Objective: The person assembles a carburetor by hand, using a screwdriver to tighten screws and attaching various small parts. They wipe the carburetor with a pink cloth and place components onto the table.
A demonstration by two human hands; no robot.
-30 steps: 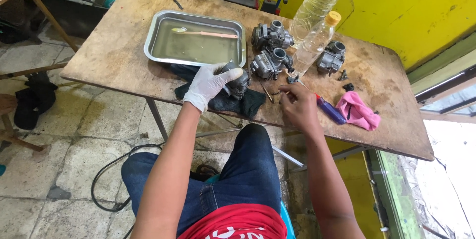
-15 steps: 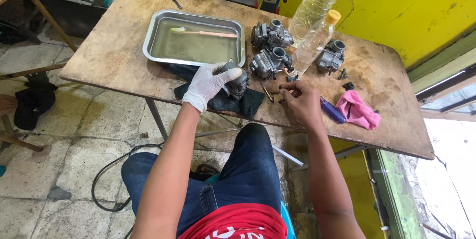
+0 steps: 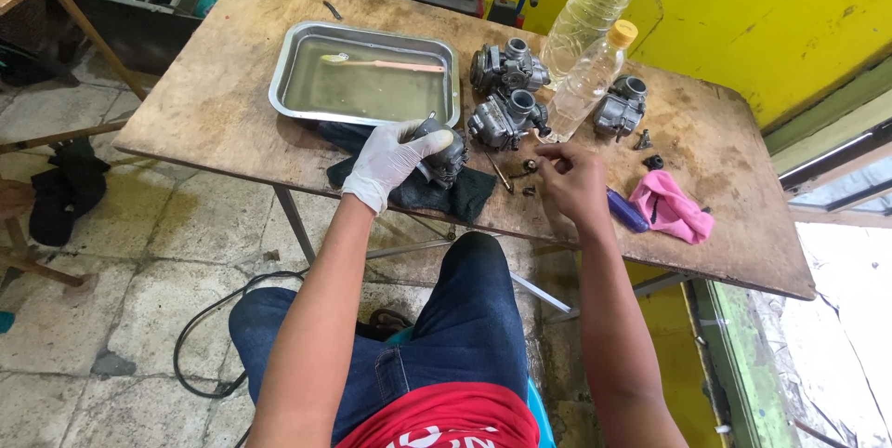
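gloved left hand (image 3: 388, 162) grips a grey carburetor (image 3: 442, 152) over a dark cloth (image 3: 465, 195) at the table's (image 3: 214, 104) near edge, just near of the metal tray (image 3: 364, 82). bare right hand (image 3: 574, 180), fingers curled, apparently pinches a small part beside loose screws (image 3: 528, 169).

A tray (image 3: 297, 85) sits left of three carburetors (image 3: 506, 67), a bottle (image 3: 590, 76) between them, on the table (image 3: 232, 30).

Repair workshop: carburettors (image 3: 506, 95) on worn bench (image 3: 734, 178) (w/ parts tray (image 3: 288, 85)).
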